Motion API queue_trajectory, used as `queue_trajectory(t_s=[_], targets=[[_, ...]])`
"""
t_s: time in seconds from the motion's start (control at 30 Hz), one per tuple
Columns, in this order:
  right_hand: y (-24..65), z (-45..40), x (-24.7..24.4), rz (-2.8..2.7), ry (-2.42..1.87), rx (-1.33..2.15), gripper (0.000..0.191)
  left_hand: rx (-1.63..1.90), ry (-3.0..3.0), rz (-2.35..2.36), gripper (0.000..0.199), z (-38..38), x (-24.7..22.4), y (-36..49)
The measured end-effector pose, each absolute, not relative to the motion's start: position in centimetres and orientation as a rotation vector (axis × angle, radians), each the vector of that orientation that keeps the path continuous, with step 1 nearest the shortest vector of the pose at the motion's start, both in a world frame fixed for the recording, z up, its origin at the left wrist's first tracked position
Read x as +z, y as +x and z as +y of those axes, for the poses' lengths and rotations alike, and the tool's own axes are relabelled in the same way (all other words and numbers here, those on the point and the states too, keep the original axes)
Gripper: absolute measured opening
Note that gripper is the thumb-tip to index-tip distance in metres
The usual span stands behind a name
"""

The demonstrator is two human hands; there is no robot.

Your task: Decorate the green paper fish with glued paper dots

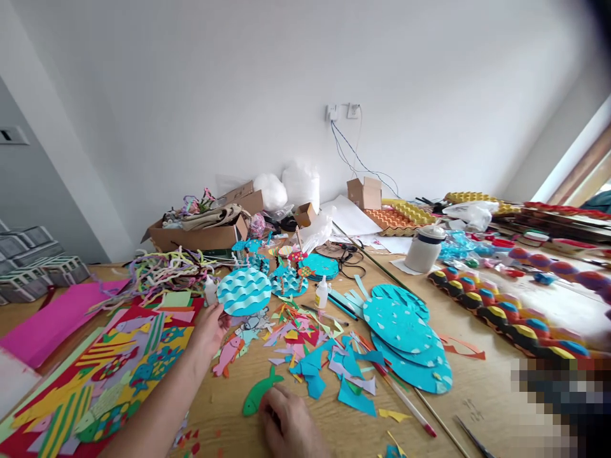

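Left hand grips a blue disc already wave-trimmed, a green fish still separate at the right hand, grip unclear.

Soft, bright daylight comes from the right; wide-angle edges stretch, lower-right pixelated.

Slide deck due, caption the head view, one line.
Left hand holds a blue wave-striped disc while the right hand is at a green fish cutout on the wooden table.
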State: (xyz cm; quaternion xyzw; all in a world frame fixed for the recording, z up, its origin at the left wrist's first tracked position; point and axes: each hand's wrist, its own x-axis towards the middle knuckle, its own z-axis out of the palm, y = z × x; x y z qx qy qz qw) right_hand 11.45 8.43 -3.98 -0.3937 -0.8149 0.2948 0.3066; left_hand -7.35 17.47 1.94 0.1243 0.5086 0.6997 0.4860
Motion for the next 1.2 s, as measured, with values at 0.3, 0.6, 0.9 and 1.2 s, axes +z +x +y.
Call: queue_trajectory(t_s=[0.3,0.6,0.9,1.2], targets=[[12.8,10.0,-1.6,-1.309,-1.055,1.354,0.021,1.656,0.483,1.165,0.021,8.1,3.8,-6.0],[15.4,8.7,3.6,-1.213,-0.886,1.777,0.023,1.647,0.51,1.216,0.028,3.4,4.0,-4.6],[15.6,6.8,5.0,-1.234,-0.852,1.764,0.021,1.596,0.533,1.209,0.039,1.9,3.7,-4.2],[15.1,6.1,5.8,-1.273,-0.825,1.721,0.023,1.557,0.454,1.22,0.031,1.6,3.5,-4.3]])
